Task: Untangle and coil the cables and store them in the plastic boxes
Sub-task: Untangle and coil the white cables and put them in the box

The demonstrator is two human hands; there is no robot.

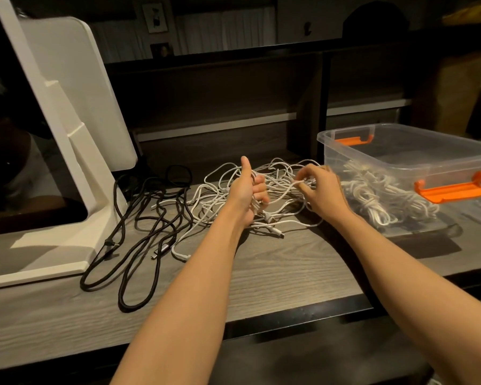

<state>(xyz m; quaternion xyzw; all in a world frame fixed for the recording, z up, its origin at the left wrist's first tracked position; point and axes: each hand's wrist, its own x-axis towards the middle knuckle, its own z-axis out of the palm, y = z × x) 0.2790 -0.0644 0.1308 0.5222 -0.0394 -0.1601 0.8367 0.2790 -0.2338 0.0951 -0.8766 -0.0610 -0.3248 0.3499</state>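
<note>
Maybe half done: coiled white cables look to be in the clear plastic box (406,159), while left hand (247,190) grips and right hand (321,190) pinches the white tangle (278,176) on the counter (261,273), black cables (147,218) untouched.

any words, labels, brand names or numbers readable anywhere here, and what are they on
None can be read.
Clear plastic box with orange latches: no label or print shows.
White stand at the left: plain, no brand mark visible.
Small framed pictures on the back wall: too dark and blurred to tell if they carry text.
White cables and black cables: plugs too small to show markings.
</note>
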